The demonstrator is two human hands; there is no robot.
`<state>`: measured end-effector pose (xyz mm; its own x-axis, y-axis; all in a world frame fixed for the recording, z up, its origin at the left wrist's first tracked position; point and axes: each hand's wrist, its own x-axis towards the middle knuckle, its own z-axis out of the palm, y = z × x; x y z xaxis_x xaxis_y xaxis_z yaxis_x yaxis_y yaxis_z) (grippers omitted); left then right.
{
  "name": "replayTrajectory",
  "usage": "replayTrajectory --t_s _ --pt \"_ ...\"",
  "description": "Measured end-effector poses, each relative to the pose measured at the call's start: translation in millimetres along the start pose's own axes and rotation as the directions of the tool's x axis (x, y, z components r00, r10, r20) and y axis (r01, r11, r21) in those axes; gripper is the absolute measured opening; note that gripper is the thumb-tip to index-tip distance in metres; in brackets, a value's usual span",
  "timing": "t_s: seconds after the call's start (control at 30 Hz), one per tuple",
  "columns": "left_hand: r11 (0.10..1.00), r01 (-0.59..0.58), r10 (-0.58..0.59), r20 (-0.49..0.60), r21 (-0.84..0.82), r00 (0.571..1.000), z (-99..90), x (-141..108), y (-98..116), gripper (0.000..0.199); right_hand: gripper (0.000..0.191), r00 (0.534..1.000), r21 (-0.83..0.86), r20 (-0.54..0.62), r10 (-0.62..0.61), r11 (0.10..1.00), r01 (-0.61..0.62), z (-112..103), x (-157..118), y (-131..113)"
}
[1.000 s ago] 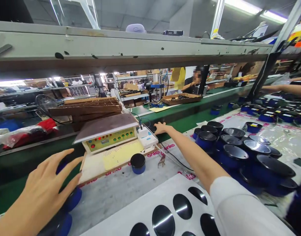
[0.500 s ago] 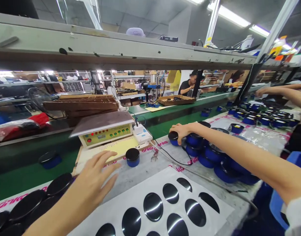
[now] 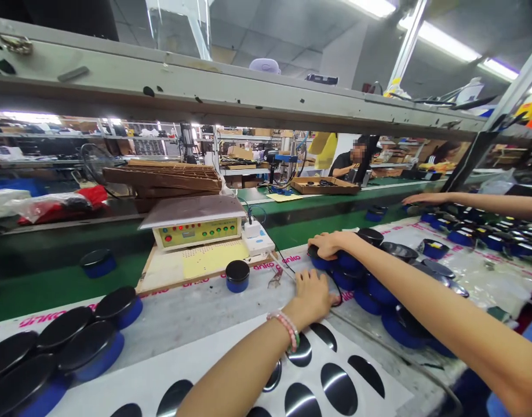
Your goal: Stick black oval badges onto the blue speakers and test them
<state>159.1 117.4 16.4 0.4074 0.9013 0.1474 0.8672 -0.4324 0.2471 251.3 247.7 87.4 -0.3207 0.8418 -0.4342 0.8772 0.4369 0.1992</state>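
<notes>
My right hand [image 3: 329, 244] is closed over a round blue part with a black top [image 3: 319, 262], at the left edge of a stack of similar blue-black parts [image 3: 372, 289]. Just below it, my left hand [image 3: 313, 294], with a beaded bracelet at the wrist, reaches over the bench with fingers apart and nothing seen in them. It is beside a thin black cable [image 3: 339, 292]. Under my left forearm lies a white sheet with black discs [image 3: 339, 388]. A single blue part with a black top [image 3: 237, 275] stands to the left of my hands.
More blue-black parts [image 3: 92, 347] stand at lower left, and one [image 3: 97, 263] rests on the green conveyor [image 3: 14, 295]. A control box [image 3: 200, 227] and a white power adapter [image 3: 257, 238] sit behind. Overhead runs a shelf [image 3: 248, 95]. A co-worker's hand [image 3: 426, 198] reaches in at right.
My left hand has swung right, from beside the single blue part to just below my right hand. My right hand stays on its part, now against the stack. The view has turned slightly left.
</notes>
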Motion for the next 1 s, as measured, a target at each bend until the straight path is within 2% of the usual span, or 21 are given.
replayTrajectory --t_s 0.1,0.23,0.33,0.47,0.57,0.63,0.73,0.8,0.9,0.93,1.0 --pt "1.000 -0.003 0.004 0.020 -0.027 1.000 -1.1 8.4 -7.3 0.032 0.037 0.999 -0.036 -0.041 0.021 0.999 -0.023 4.7 -8.0 4.2" --pt "0.996 -0.061 0.065 0.052 -0.072 0.997 -9.2 -2.3 -16.8 0.032 0.037 1.000 -0.027 -0.005 -0.027 0.999 0.027 3.0 -10.7 6.8" --pt "0.996 -0.051 0.058 0.103 -0.070 0.993 -4.6 -8.1 -10.1 0.036 0.034 0.998 -0.027 0.035 -0.056 0.998 0.057 -1.4 -7.2 -0.1" --pt "0.999 -0.011 0.020 0.179 -0.052 0.984 0.6 -1.8 2.8 0.034 0.031 0.999 -0.068 0.040 -0.015 0.998 0.018 -4.5 -7.5 -12.4" --pt "0.996 -0.044 0.055 0.151 -0.076 0.987 -11.6 0.8 1.3 0.031 0.032 1.000 -0.086 0.024 0.000 0.996 0.002 -3.7 -14.9 -15.2" --pt "0.986 -0.134 0.144 0.102 -0.104 0.984 -22.9 -7.0 -4.4 0.030 0.033 1.000 -0.090 0.012 0.003 0.996 -0.002 -2.6 -20.5 -14.1" --pt "0.944 -0.306 0.317 0.077 -0.124 0.945 -34.0 -37.4 -12.6 0.026 0.033 1.000 -0.087 -0.014 0.008 0.996 -0.009 -0.7 -24.7 -12.6" --pt "0.931 -0.352 0.359 0.061 -0.094 0.931 -38.1 -67.6 -16.4 0.020 0.030 0.999 -0.084 -0.048 0.013 0.996 -0.017 0.2 -24.6 -15.0" --pt "0.941 -0.336 0.337 0.013 -0.044 0.941 -50.3 -118.7 -24.8 0.044 0.029 0.984 -0.073 -0.180 -0.016 0.997 0.003 0.4 -26.2 -30.3" --pt "0.947 -0.319 0.319 0.003 -0.044 0.948 -57.6 -135.7 -29.5 0.050 0.030 0.967 -0.063 -0.248 -0.052 0.997 0.037 0.4 -28.5 -39.7" --pt "0.967 -0.245 0.244 -0.026 -0.071 0.969 -75.5 -168.1 -41.9 0.049 0.032 0.909 -0.040 -0.384 -0.161 0.987 0.158 1.6 -35.8 -65.5"
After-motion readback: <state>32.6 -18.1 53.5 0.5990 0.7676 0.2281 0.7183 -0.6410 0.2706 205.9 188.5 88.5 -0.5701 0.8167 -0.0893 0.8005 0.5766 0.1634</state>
